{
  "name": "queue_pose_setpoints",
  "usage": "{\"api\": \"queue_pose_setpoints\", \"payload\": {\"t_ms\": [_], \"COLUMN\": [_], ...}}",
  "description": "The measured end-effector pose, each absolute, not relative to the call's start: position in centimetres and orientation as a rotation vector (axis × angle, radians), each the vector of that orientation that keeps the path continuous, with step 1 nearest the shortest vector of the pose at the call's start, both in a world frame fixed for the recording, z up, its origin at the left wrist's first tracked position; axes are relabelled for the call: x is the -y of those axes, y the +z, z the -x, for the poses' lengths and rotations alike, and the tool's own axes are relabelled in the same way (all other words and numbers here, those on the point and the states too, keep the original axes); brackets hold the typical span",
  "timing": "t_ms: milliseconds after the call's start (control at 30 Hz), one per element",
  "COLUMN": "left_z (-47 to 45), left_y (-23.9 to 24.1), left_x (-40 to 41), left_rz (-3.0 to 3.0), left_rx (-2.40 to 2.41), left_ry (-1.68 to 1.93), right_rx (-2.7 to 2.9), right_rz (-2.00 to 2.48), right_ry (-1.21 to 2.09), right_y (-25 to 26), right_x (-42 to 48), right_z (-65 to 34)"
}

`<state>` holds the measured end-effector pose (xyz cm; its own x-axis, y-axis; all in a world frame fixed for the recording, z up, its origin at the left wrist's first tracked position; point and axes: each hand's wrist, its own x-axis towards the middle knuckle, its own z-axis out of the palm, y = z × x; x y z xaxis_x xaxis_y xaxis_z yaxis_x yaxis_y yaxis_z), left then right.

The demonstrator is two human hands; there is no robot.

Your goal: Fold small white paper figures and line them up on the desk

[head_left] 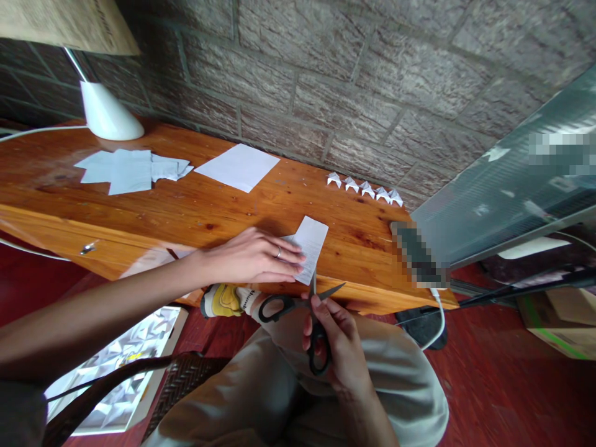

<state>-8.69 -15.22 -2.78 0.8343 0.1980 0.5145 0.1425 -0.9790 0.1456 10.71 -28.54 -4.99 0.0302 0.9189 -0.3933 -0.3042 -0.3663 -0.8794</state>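
My left hand [263,256] lies flat with stretched fingers on a printed paper piece [313,243], pressing it against the wooden table [223,226] near its front edge. A ring shows on one finger. In my right hand [342,347] is a pair of scissors [313,301] with black handles, held over my lap. Their blades are spread apart, one tip close to the lower end of the paper. Whether a blade touches the paper, I cannot tell. Part of the paper is hidden under my left fingers.
Several small folded paper shapes [366,189] stand in a row near the brick wall. A white sheet [238,166] and stacked paper pieces [130,171] lie farther left, by a lamp [109,115]. A phone [419,254] with a cable rests at the right end. A box of folded paper [125,379] is below left.
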Motion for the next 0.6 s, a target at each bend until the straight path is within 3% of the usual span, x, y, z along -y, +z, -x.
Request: {"api": "queue_pose_setpoints", "payload": {"t_ms": [600], "left_z": [8.91], "left_y": [-3.16], "left_x": [14.91], "left_rz": [-2.888], "left_rx": [-0.246], "left_ry": [0.811], "right_rx": [0.653], "right_rz": [1.309], "right_ry": [1.564], "right_y": [-4.47], "right_x": [28.27], "right_z": [-10.67]}}
